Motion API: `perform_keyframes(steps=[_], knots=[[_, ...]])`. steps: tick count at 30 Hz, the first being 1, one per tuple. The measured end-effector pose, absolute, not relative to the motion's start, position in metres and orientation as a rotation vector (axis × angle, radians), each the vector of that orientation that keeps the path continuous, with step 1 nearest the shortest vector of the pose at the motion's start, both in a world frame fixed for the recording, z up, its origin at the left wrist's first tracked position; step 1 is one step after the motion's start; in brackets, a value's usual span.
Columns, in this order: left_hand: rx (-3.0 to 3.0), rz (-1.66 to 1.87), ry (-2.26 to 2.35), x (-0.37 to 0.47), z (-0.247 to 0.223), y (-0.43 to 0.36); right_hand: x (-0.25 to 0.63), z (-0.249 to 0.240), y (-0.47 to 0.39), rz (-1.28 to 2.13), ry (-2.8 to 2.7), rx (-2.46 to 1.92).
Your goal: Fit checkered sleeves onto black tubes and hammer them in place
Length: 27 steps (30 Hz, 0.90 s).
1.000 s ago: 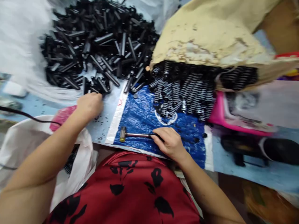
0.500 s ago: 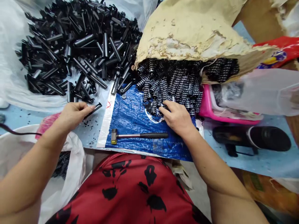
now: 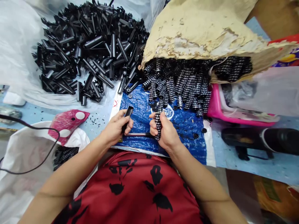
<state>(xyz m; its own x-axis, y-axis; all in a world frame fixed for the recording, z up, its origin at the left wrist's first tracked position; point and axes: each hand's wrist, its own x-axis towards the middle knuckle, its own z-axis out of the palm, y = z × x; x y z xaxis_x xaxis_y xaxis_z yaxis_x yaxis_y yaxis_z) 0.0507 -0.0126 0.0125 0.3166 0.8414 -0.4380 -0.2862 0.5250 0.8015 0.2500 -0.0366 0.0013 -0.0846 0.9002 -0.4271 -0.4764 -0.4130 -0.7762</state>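
My left hand is closed round a black plastic tube piece, whose upper end tilts to the right above the fingers. In my right hand is a black tube with white square markings, held nearly upright. Both hands are over a blue plastic sheet, a short distance apart. Beneath them lies a hammer; its head is mostly hidden by my left hand and its handle by the right. Just beyond my right hand is a heap of similar marked tubes.
A large pile of black plastic pieces rests on clear plastic at the back left. A torn paper sack covers part of the marked tubes. On the right are a pink basket and a black bottle. A pink packet and black cable lie at left.
My left hand has moved right over the sheet, carrying the black plastic tube piece. My right hand has taken a marked tube from the heap and drawn it towards me. The view has shifted slightly.
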Motion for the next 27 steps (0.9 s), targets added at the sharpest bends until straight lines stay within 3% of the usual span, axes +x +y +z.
perform_keyframes(steps=[11, 15, 21, 27], knots=[[1.374, 0.99, 1.082, 0.09, 0.006, -0.036, 0.22, 0.008, -0.04, 1.443, -0.511, -1.074], [1.426, 1.014, 1.063, 0.093, 0.004, -0.032, 0.228, -0.001, -0.04, 1.339, -0.867, -1.094], [1.359, 0.939, 1.083, 0.074, 0.01, -0.032, 0.269, -0.012, -0.041, 0.509, -1.978, -0.956], [1.154, 0.928, 1.135, 0.079, 0.008, -0.036, 0.264, -0.005, -0.043, 0.282, -1.997, -0.924]])
